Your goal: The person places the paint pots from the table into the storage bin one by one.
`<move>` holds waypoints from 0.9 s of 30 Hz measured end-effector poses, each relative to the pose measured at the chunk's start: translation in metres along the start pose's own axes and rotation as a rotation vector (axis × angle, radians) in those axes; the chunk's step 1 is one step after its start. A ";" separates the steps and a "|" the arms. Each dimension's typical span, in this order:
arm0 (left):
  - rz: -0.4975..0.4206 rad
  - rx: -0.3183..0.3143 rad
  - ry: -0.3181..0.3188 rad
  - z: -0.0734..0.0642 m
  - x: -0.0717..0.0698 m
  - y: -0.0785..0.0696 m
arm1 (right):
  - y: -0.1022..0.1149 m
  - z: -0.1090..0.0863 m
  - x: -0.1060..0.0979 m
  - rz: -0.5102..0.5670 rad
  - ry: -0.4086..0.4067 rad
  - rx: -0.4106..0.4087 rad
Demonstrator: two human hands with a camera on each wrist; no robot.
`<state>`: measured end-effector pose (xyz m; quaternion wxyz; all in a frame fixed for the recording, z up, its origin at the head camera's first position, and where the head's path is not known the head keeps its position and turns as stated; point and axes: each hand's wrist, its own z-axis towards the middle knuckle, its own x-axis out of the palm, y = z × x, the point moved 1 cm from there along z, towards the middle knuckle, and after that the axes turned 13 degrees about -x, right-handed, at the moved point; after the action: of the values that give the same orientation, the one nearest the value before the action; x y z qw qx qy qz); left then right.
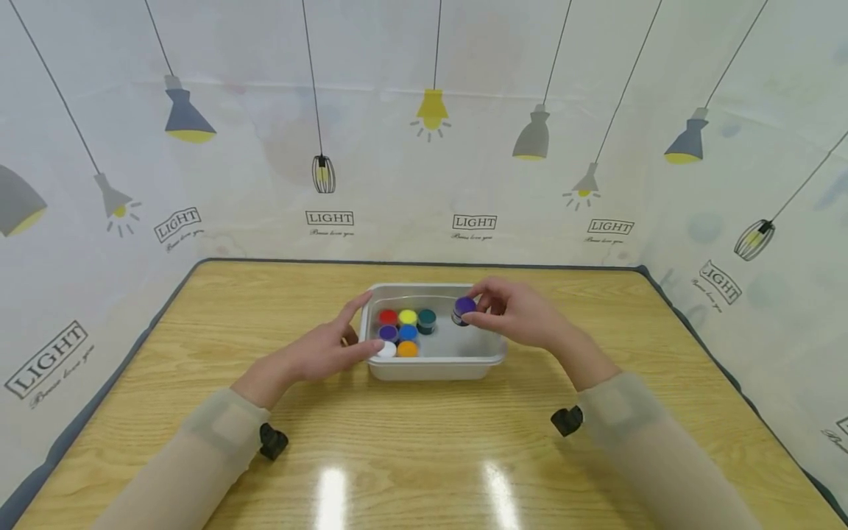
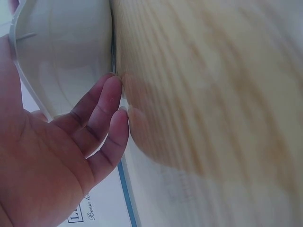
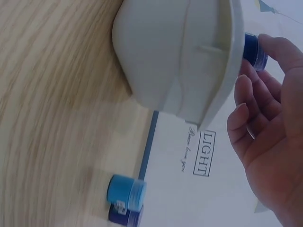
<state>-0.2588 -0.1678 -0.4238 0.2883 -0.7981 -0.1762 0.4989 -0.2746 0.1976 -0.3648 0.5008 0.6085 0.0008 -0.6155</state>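
My right hand (image 1: pixel 520 313) pinches a small purple paint jar (image 1: pixel 465 307) between thumb and fingers, over the right part of a white plastic tub (image 1: pixel 437 371). In the right wrist view, that dark jar (image 3: pixel 255 51) shows above the rim. At the tub's left end my left hand (image 1: pixel 321 349) rests, thumb over the near rim by a white jar (image 1: pixel 387 350) and index finger at the far corner. Its other fingers (image 2: pixel 102 109) lie loosely bent along the outer wall, by the table. Red (image 1: pixel 388 317), yellow (image 1: pixel 408 317), green, purple, blue and orange jars stand in the tub's left half.
A light blue jar (image 3: pixel 125 192) and a dark blue one (image 3: pixel 125 215) stand side by side on the wooden table (image 1: pixel 371 434), seen only in the right wrist view. A lamp-printed cloth (image 1: pixel 391 162) hangs around the table's back and sides.
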 end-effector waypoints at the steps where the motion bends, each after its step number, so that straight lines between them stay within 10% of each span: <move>1: -0.001 0.001 0.000 0.000 0.000 0.000 | 0.001 0.002 0.002 0.004 0.004 -0.001; 27: -0.004 0.002 -0.007 0.002 0.001 0.001 | -0.009 0.040 0.044 -0.034 0.061 0.039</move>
<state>-0.2604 -0.1671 -0.4262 0.2896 -0.7957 -0.1781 0.5013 -0.2992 0.1505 -0.3930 0.4780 0.6365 0.0144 -0.6052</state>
